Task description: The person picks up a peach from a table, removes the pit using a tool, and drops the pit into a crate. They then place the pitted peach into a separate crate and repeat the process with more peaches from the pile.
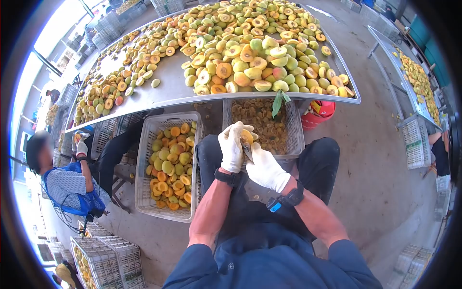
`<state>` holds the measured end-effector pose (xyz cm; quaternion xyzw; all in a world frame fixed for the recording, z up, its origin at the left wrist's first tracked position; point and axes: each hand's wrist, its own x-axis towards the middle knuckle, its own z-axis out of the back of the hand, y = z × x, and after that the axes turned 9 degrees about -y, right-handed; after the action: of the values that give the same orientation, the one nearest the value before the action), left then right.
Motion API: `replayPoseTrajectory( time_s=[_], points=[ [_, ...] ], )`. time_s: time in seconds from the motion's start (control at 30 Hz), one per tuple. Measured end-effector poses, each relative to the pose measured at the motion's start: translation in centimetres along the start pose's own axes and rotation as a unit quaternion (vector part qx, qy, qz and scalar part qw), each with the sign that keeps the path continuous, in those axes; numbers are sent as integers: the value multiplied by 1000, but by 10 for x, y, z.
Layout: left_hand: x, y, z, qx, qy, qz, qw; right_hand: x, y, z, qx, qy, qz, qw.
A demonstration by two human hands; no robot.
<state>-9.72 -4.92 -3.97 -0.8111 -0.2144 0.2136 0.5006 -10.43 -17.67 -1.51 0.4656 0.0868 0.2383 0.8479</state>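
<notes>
Fruit half in hand over the lap; work judged mid-run.
Left hand (232,147) gloved, closed round a fruit half (247,137); right hand (265,169) gloved, clenched on a small tool (247,153) set against that half, blade largely hidden; both held above the knees, just before the table (168,89); far crate (262,123) part filled, apparently with stones; side crate (168,164) well stocked with halves; large heap (250,58) remains on the table.

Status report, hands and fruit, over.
Left hand grips peach half. Right hand holds small tool against it. Crate beneath, nothing blocking.
</notes>
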Motion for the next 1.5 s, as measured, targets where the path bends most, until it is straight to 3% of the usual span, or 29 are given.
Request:
replayPoseTrajectory(
  time_s=[0.33, 0.47, 0.5, 0.53, 0.57, 0.63, 0.7, 0.77, 0.8, 0.83, 0.93, 1.07, 1.13, 1.17, 1.27, 1.37, 1.4, 1.43, 1.5],
  points=[
    [-7, -16, 2, 12, 45, -59, 997, 1, -7, 1, 124, 51, 18, 991],
    [2, -23, 5, 8, 124, 14, 992, 2, -8, 6, 123, 11, 103, 987],
    [4, -24, 4, 11, 157, 48, 986, 2, 5, 22, 230, 126, -55, 963],
    [6, -22, 5, 29, 165, 50, 985, 2, 11, 32, 326, 234, -209, 892],
    [7, -19, 4, 29, 167, 49, 984, 1, 9, 35, 326, 232, -207, 893],
    [7, -19, 2, 29, 168, 106, 980, 0, 0, 38, 522, 262, -309, 751],
    [0, -22, -1, 16, 196, 104, 975, 1, -9, 41, 546, 270, -324, 724],
    [-9, -22, -9, -83, 165, 96, 978, 2, -11, 43, 611, 271, -329, 667],
    [-7, -19, -6, -56, 156, 95, 982, 1, -5, 44, 558, 258, -316, 723],
    [-4, -16, -3, -55, 156, 94, 982, 0, -2, 40, 558, 259, -315, 723],
    [2, -10, 4, -28, 137, 177, 974, -3, 4, 28, 451, 190, -271, 829],
    [8, -4, 7, -17, 126, 218, 968, -2, 2, 25, 441, 180, -280, 833],
    [10, -3, 7, 37, 119, 210, 970, 1, -10, 28, 544, 246, -328, 732],
    [11, -2, 7, 38, 119, 210, 970, 2, -15, 29, 545, 246, -328, 731],
    [24, 4, 11, -73, 138, 373, 915, 5, -29, 22, 669, 301, -303, 609],
    [36, 32, 14, -170, 106, 385, 901, 17, -23, 19, 742, 237, -270, 566],
    [37, 31, 11, -202, 69, 339, 916, 22, -21, 26, 755, 214, -259, 563],
    [39, 29, 11, -205, 124, 299, 924, 28, -25, 32, 752, 200, -251, 575],
    [33, 23, 2, -4, 59, 175, 983, 32, -24, 44, 623, 107, -260, 730]
  ],
)
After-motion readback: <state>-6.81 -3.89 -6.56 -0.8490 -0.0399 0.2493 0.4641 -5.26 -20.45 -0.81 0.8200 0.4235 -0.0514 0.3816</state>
